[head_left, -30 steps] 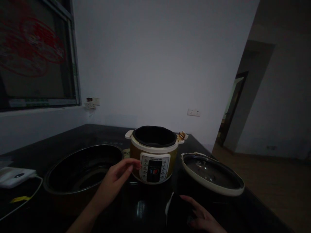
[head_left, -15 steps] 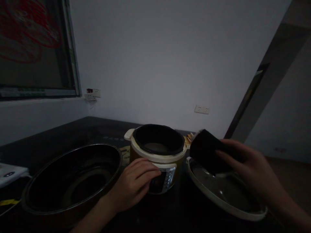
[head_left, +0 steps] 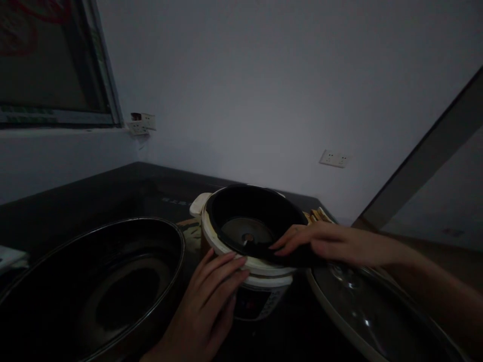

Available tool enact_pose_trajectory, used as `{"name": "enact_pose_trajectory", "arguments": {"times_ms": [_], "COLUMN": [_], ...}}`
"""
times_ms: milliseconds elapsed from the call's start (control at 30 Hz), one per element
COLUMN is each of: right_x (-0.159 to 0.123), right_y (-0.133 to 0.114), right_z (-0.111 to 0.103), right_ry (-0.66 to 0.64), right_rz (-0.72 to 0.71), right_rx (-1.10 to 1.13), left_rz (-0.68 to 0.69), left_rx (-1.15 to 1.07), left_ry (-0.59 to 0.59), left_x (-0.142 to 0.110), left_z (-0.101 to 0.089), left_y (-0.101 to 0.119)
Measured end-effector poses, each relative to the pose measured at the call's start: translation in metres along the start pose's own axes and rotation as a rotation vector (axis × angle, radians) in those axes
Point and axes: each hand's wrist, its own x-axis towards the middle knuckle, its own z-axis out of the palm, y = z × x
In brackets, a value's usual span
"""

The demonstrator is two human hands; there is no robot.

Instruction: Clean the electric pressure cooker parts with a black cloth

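An open electric pressure cooker point(head_left: 260, 274) with a cream rim and a dark inner cavity stands on the black counter point(head_left: 113, 188). My left hand point(head_left: 207, 306) lies flat against its front left side, fingers stretched along the rim. My right hand point(head_left: 320, 241) reaches over the right rim and presses a dark cloth point(head_left: 298, 259) onto the cooker's inner edge, fingers extended on top of it. How the cloth is held underneath is hidden.
A large dark metal bowl point(head_left: 90, 286) sits left of the cooker. The cooker's lid point(head_left: 377, 317) lies upside down at the right. Wall sockets point(head_left: 334, 158) are behind, a window point(head_left: 49, 60) at the upper left, and a white object point(head_left: 9, 254) at the far left.
My right hand lifted the dark cloth from the counter and brought it onto the cooker's rim. My left hand moved from the control panel to the cooker's side. The view came closer.
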Motion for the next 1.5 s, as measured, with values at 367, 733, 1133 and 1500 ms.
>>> {"name": "enact_pose_trajectory", "arguments": {"times_ms": [367,733,1133,1500], "right_x": [0.01,0.067,0.042,0.047], "right_y": [0.012,-0.007,-0.002,0.006], "right_z": [0.012,0.063,0.049,-0.005], "right_ry": [-0.062,0.07,0.041,-0.361], "right_rz": [0.035,-0.144,-0.1,0.255], "right_rx": [-0.115,-0.472,-0.406,-0.164], "left_rz": [-0.13,-0.311,-0.359,-0.169], "left_rx": [-0.054,-0.012,0.025,0.121], "left_ry": [0.062,0.209,0.201,0.012], "left_x": [-0.002,-0.01,-0.011,-0.001], "left_z": [0.0,0.012,0.014,0.005], "left_y": [0.001,-0.005,-0.009,-0.011]}}
